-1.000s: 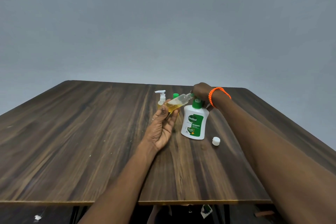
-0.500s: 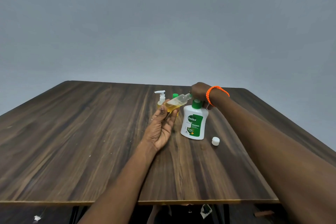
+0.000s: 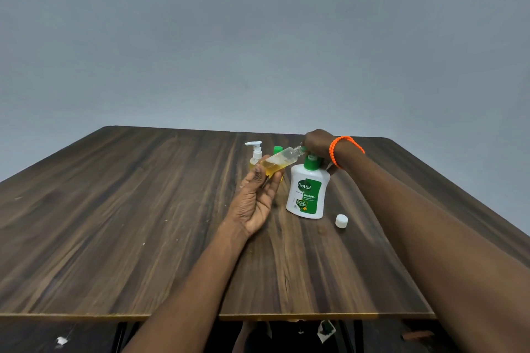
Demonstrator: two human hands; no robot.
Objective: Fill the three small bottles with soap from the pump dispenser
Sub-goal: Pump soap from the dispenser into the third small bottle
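Note:
A white and green Dettol pump dispenser stands upright on the wooden table. My right hand, with an orange bracelet at the wrist, rests on its green pump head. My left hand holds a small clear bottle tilted, its open mouth up against the pump nozzle; yellow soap fills its lower half. Behind it stand a small bottle with a white pump top and a small bottle with a green cap, partly hidden.
A small white cap lies on the table to the right of the dispenser. The table's near edge runs across the bottom of the view, with dark floor and clutter below it.
Barely anything differs: the tilted bottle stays at the nozzle and my right hand stays on the pump head, shifted very slightly.

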